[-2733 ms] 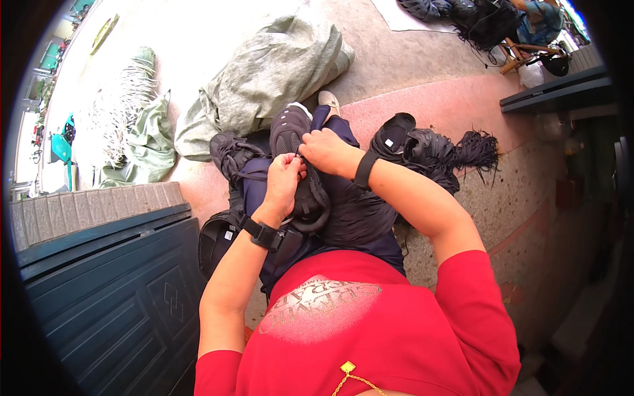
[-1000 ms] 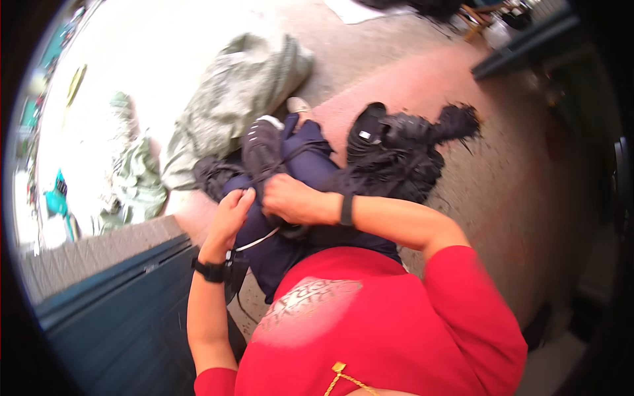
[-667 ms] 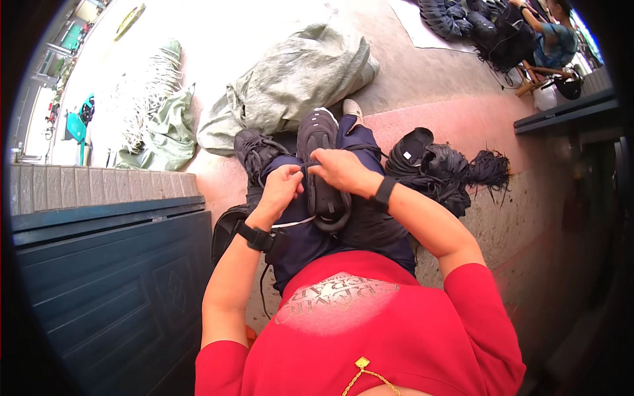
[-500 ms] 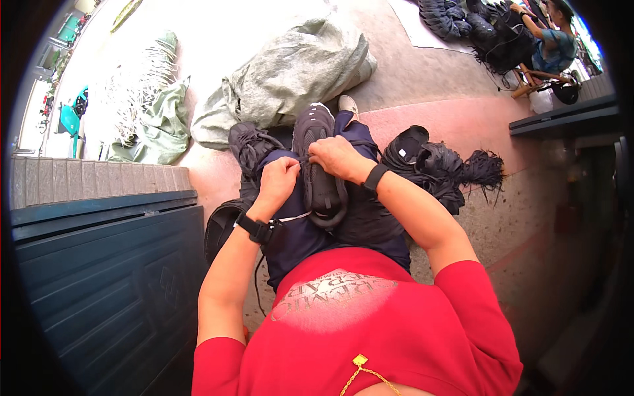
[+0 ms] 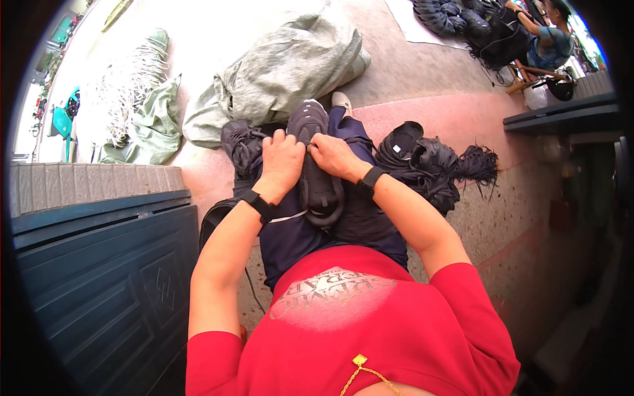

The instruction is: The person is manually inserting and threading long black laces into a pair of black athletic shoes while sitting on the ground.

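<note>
A black sneaker (image 5: 320, 188) rests between my thighs, its toe pointing away from me. My left hand (image 5: 282, 162) is closed over the sneaker's left side, fingers bent and knuckles up. Whether a lace is also in those fingers is hidden. On the right side, my right hand (image 5: 335, 158) pinches a dark shoelace at the lace opening, fingertips close to my left hand. Another black shoe (image 5: 242, 142) lies by my left knee. Right of my legs is a pile of black shoes (image 5: 429, 162), with a bundle of black laces (image 5: 478, 165) at its end.
A grey-green woven sack (image 5: 284, 72) lies ahead of my feet. Farther left, white laces (image 5: 135, 86) spread beside green sacking (image 5: 153, 125). Dark blue door panels (image 5: 105, 284) stand close on my left. A co-worker (image 5: 551, 43) sits far right beside black bundles.
My left hand has moved up and forward from the lace onto the sneaker's left side, its back now showing. My right hand stays close to the lace opening. The view has shifted slightly.
</note>
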